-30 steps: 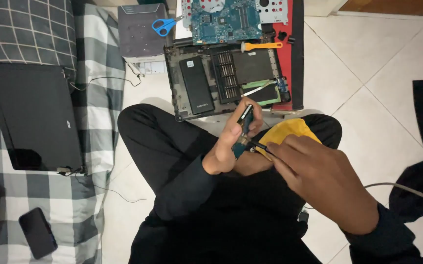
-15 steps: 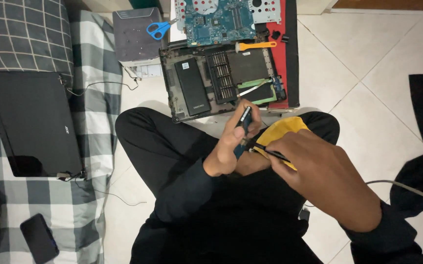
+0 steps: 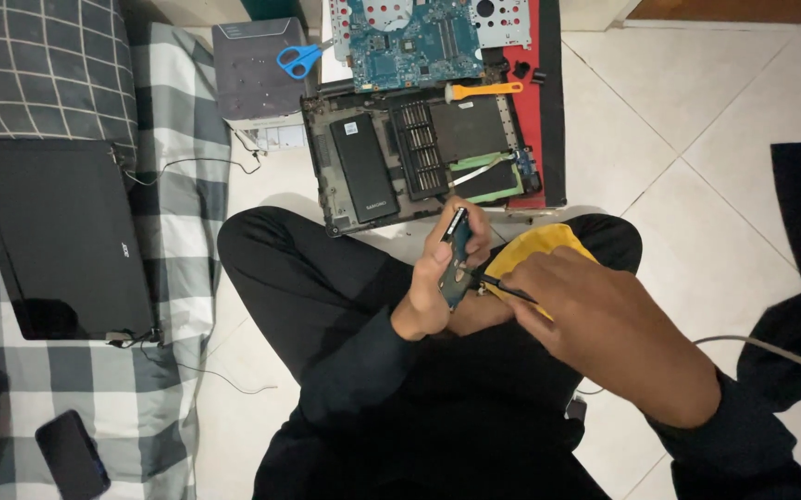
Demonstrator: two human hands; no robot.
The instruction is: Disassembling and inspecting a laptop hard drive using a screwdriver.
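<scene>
The small circuit board [image 3: 456, 255] stood on edge over the person's lap, the left hand [image 3: 437, 278] clenched round its long sides with fingertips at the top. It looked light, stiff and brittle, best held by the bare edges, away from the soldered parts. The right hand [image 3: 604, 324] gripped a thin dark tool [image 3: 502, 287], its tip touching the board's lower face; whether it was a screwdriver or a pick could not be made out. A yellow cloth [image 3: 534, 245] lay just behind, at one o'clock, mostly hidden by the right hand. At twelve o'clock sat the opened laptop base [image 3: 419, 157] on the floor, with an orange-handled tool [image 3: 484, 90], a blue motherboard [image 3: 419, 42] and scissors [image 3: 298, 60] beyond. A closed laptop [image 3: 58, 231] lay at nine o'clock on the checked blanket [image 3: 178, 120].
</scene>
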